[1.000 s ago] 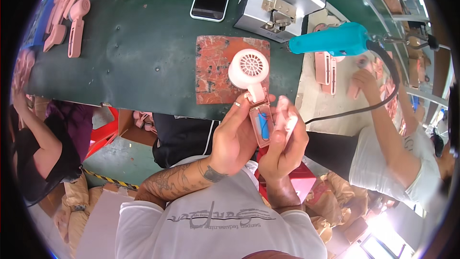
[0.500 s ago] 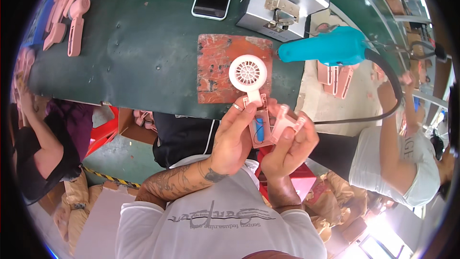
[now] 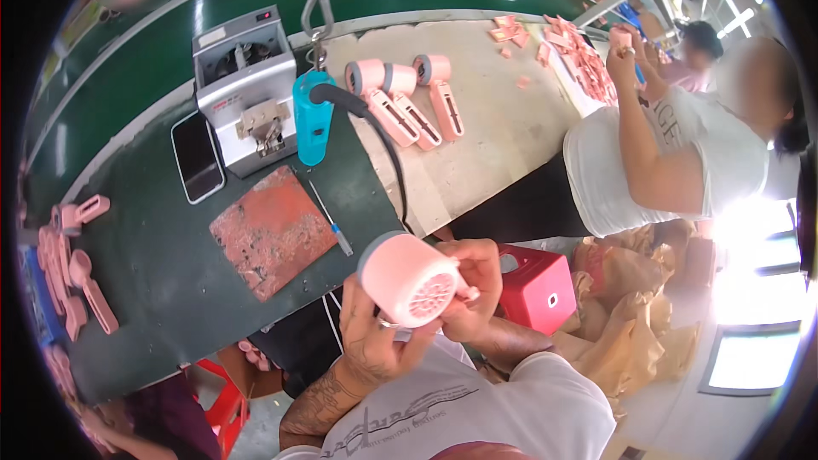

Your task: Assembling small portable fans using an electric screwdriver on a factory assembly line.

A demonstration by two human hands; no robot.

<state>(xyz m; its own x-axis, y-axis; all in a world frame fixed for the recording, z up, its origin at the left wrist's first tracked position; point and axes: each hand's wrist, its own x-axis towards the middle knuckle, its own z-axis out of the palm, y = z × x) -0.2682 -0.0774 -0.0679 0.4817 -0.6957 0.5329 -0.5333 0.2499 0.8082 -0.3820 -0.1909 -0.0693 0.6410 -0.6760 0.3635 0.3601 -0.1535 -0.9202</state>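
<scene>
- Pink, smooth-looking fan [image 3: 409, 281]: both hands have it, just past the near edge of the table [image 3: 153, 264], grille turned toward the wearer.
- Left hand [image 3: 373, 341]: curled part-way closed round the lower left of the fan's head, which it holds.
- Right hand [image 3: 474, 277]: bent nearly closed on a small pink part [image 3: 467, 292] beside the head; whether that part belongs to the fan, I cannot tell.
- The fan looks like light, stiff plastic, probably a little slippery on its curved wall. The thin grille bars seem its weak spot, so the rounded side is the better hold. Its handle is hidden.
- The table's near edge runs slantwise, close to the left hand; a slip there could drop the fan.
- Ahead, a pen-like tool [image 3: 331, 220] lies beside the red board [image 3: 274, 234].
- The teal driver [image 3: 313, 119] hangs past the board, its cable [image 3: 397, 162] curving down toward the fan and likely limiting movement rightward.
- Leftward, beyond the board, seems roomier, as far as the stacked fans [image 3: 81, 268].
</scene>
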